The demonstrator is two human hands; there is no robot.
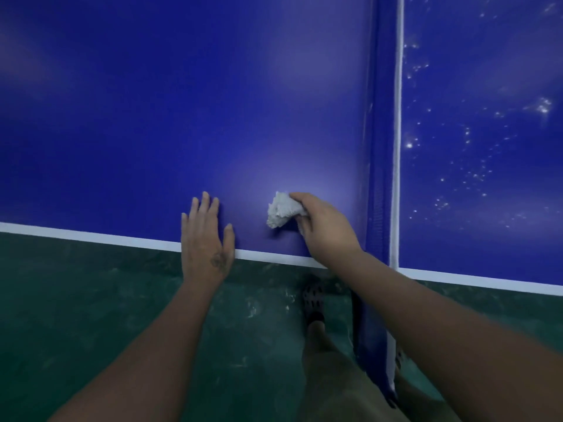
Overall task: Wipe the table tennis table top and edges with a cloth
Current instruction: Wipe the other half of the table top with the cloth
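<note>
head view looks down on a blue tabletop (137, 117) whose near side carries a white edge line (91, 238) running from the left border and sloping lower toward the right, with a dark green floor (91, 315) below it. the left hand (207, 239) lies flat and palm down on the tabletop, its fingers (205, 205) straight and a little apart, holding nothing; the heel of the hand crosses the white edge line and the forearm reaches back over the floor. just to the right, apart from that hand, a bunched pale cloth (281, 210) sits on the blue surface a little way in from the edge, a small shadow under its lower end. the right hand (326, 229) grips the cloth from the right, fingers curled round it so that most of the wad sticks out to the left of the knuckles. below, between the two forearms, a foot in a dark perforated shoe (313, 300) stands on the floor. right of the right hand a blue net (377, 132) with a white top band (397, 132) runs away across the tabletop and hangs past the near edge beside the person's leg. beyond the net, the right half of the tabletop (487, 71) is scattered with bright specks (472, 175); whether they are droplets or dust cannot be told.
</note>
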